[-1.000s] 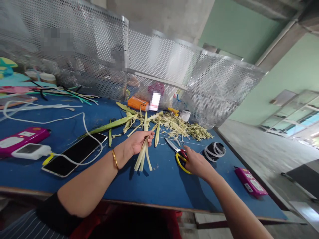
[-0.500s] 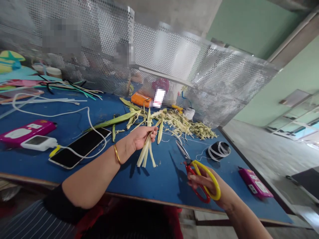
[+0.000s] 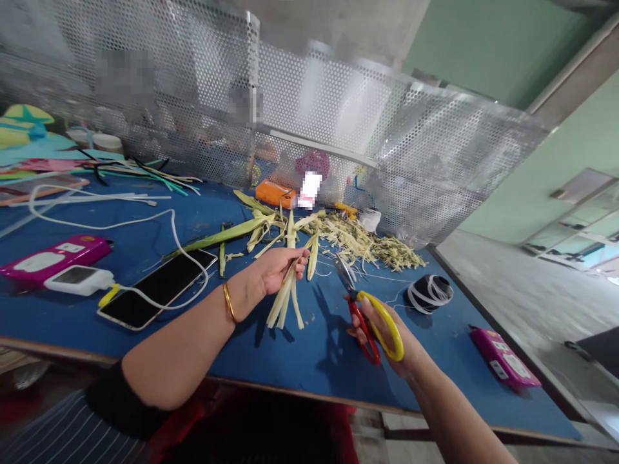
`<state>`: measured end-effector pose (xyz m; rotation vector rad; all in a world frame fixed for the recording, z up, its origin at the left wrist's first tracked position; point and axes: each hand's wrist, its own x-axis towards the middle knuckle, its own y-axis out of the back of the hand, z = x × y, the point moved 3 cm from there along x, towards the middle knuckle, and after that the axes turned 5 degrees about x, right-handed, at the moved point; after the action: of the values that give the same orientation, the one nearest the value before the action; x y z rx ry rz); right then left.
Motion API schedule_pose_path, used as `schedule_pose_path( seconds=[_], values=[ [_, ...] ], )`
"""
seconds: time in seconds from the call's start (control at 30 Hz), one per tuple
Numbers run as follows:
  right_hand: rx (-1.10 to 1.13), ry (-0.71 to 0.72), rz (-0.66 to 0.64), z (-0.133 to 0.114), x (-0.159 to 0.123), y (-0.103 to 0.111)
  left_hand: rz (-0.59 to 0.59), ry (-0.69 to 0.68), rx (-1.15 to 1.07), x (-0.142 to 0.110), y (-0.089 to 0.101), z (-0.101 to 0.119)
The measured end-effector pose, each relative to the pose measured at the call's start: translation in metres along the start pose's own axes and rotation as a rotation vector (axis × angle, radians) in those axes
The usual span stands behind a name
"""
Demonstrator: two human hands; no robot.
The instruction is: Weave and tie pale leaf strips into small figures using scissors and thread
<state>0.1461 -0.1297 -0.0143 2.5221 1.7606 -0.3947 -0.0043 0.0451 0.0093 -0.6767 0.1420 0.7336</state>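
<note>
My left hand (image 3: 276, 270) is closed around a small bundle of pale yellow-green leaf strips (image 3: 286, 300), their loose ends hanging down onto the blue table (image 3: 309, 361). My right hand (image 3: 387, 335) grips a pair of scissors (image 3: 370, 316) with one red and one yellow handle loop. The blades point up and away, toward the bundle, a short gap apart from it. A gold bangle sits on my left wrist.
More leaves and a heap of shredded trimmings (image 3: 372, 248) lie behind the hands. A phone (image 3: 157, 288) on a white cable, a white charger (image 3: 80, 280) and a pink device (image 3: 48, 254) sit at left. A thread spool (image 3: 429, 293) and another pink device (image 3: 505, 357) are right. A perforated metal screen (image 3: 309, 122) walls the back.
My right hand picked the scissors up off the table, drew them toward me, then raised them toward the leaf bundle. My left hand kept its hold on the strips.
</note>
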Motion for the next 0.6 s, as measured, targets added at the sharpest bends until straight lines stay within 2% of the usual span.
schedule_pose_path(
  seconds=[0.1,0.17,0.4,0.5,0.6],
  values=[
    [0.001,0.007,0.005,-0.002,-0.001,-0.002,-0.006,0.009,-0.021,0.001,0.002,0.0],
    [0.001,-0.007,-0.038,-0.002,-0.008,-0.001,0.018,-0.002,-0.037,0.001,0.002,0.001],
    [-0.013,-0.086,-0.083,-0.002,-0.037,0.014,0.063,-0.031,-0.053,-0.006,-0.002,0.006],
    [-0.011,-0.096,-0.09,-0.003,-0.031,0.01,0.047,-0.027,-0.039,-0.007,-0.005,0.005],
    [-0.021,-0.036,-0.045,-0.006,-0.019,-0.001,0.043,-0.021,-0.024,-0.005,-0.004,0.003]
  ],
)
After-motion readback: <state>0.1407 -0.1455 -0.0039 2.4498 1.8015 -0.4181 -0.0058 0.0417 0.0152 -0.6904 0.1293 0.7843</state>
